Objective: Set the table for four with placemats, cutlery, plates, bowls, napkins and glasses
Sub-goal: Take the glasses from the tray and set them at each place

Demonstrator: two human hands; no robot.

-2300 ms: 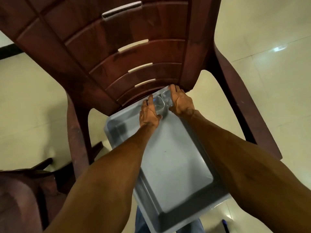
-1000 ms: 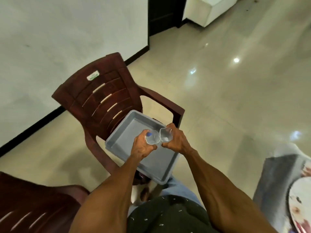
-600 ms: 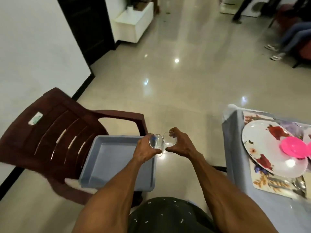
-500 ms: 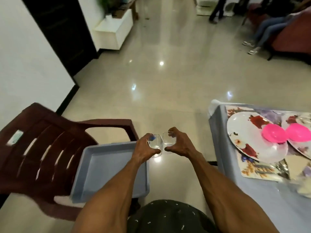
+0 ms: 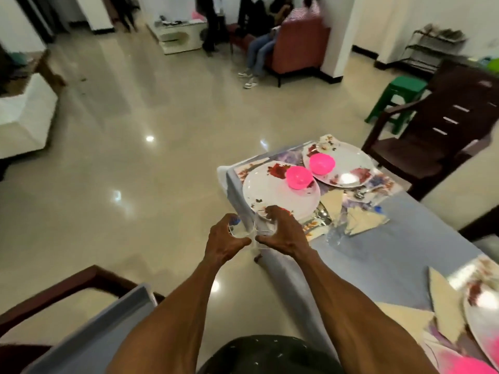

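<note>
I've got one clear glass in each hand: left hand (image 5: 225,240) wrapped round the left glass (image 5: 237,230), right hand (image 5: 280,233) round the right glass (image 5: 263,225), both at the table (image 5: 383,255) near-left edge. Keep them apart and upright; set each down beside a plate (image 5: 275,194), clear of the napkins (image 5: 363,221).

Left hand (image 5: 224,240) gripping left glass (image 5: 241,230) | right hand (image 5: 280,233) gripping right glass (image 5: 264,226) | glasses touching, hovering at table (image 5: 378,247) corner | plates (image 5: 280,193) carrying pink bowls (image 5: 298,177) | napkins (image 5: 363,221) lying beside | tray (image 5: 108,333) sitting lower left.
</note>
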